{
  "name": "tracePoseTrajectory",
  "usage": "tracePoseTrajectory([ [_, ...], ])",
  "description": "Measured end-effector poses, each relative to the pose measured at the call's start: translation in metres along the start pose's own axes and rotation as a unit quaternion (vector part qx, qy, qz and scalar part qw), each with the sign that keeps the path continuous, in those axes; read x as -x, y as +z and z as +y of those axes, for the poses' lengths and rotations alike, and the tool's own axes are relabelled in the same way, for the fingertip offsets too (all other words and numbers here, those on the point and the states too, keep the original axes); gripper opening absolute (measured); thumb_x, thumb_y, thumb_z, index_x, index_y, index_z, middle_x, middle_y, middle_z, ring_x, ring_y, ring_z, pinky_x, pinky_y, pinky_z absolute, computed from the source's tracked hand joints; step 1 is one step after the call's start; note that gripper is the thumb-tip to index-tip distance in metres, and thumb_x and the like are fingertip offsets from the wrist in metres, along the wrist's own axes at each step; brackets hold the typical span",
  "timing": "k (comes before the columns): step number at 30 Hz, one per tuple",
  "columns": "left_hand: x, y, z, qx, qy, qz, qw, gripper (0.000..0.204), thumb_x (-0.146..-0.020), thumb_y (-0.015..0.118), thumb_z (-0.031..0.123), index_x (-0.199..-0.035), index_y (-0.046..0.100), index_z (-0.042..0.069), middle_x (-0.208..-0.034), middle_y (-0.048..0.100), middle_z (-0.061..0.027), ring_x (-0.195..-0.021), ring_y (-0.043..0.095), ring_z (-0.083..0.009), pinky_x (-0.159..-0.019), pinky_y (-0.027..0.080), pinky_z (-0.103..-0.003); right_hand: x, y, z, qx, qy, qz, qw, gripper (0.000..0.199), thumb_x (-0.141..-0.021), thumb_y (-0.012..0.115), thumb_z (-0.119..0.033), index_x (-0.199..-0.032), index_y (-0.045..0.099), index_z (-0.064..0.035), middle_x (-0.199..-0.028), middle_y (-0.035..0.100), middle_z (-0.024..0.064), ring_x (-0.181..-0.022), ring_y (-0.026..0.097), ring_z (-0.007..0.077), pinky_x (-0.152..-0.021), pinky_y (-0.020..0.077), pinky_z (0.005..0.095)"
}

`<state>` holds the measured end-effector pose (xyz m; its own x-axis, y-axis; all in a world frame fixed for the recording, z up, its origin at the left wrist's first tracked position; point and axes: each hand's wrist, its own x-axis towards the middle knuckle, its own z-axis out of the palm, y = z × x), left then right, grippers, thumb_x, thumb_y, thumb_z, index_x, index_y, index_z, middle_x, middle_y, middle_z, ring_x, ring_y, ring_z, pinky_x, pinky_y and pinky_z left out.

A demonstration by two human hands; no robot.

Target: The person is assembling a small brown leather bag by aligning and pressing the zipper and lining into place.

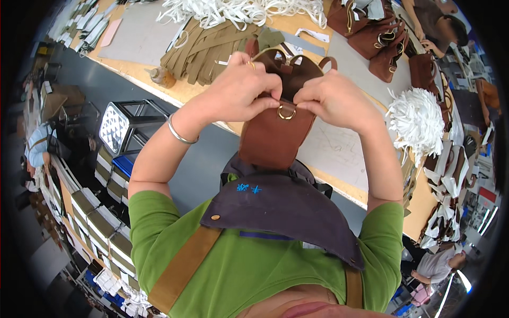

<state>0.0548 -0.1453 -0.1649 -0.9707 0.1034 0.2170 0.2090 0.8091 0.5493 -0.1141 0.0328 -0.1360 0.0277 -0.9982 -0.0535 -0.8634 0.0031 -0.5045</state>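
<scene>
A reddish-brown leather handbag (272,139) is held up in front of me at the table's near edge, its side toward me. My left hand (249,87) pinches the bag's upper edge just left of a gold D-ring (286,112). On the other side of the ring, my right hand (331,99) pinches the same edge between thumb and fingers. Beyond my hands the bag's mouth gapes, showing a dark brown lining (297,79). A handle loop (328,62) stands up at its far right. The fingertips cover part of the edge.
Olive fabric strips (204,50) and a heap of white straps (244,11) lie across the table. A small amber bottle (161,77) stands at its left edge. More brown bags (374,37) sit far right, above a white strip bundle (416,124). A stool (119,127) is at left.
</scene>
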Motion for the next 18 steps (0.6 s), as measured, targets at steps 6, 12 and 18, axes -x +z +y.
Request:
tracePoseTrajectory([
  [6,0.004,0.001,0.004,0.026,0.012,-0.041,0.999,0.010,-0.082,0.073,0.019,-0.082,0.064,0.014,-0.072,0.059,0.0019,-0.075,0.052,-0.0185,-0.087,0.029,-0.036,-0.013,0.015,0.002,0.108,0.019,-0.020,0.994,0.009,-0.081,0.068,-0.016,-0.086,0.074,-0.0116,-0.078,0.069,0.0064,-0.078,0.066,0.0283,-0.071,0.0482,0.0412],
  [12,0.013,0.000,-0.002,0.030,-0.046,-0.017,0.998,0.009,-0.083,0.074,0.020,-0.086,0.066,0.015,-0.076,0.062,0.0033,-0.077,0.054,-0.0161,-0.087,0.029,-0.036,0.004,0.009,0.004,-0.029,-0.018,-0.004,0.999,0.011,-0.079,0.072,-0.015,-0.087,0.071,-0.0077,-0.075,0.066,0.0061,-0.072,0.061,0.0277,-0.069,0.0433,0.0387],
  [18,0.016,0.001,-0.003,0.022,-0.026,0.006,0.999,0.006,-0.085,0.072,0.024,-0.086,0.072,0.018,-0.070,0.062,0.0016,-0.075,0.055,-0.0176,-0.083,0.028,-0.038,0.012,0.007,-0.003,-0.011,-0.015,0.005,1.000,0.012,-0.082,0.074,-0.020,-0.089,0.073,-0.0106,-0.074,0.063,0.0013,-0.071,0.056,0.0213,-0.078,0.0365,0.0338],
])
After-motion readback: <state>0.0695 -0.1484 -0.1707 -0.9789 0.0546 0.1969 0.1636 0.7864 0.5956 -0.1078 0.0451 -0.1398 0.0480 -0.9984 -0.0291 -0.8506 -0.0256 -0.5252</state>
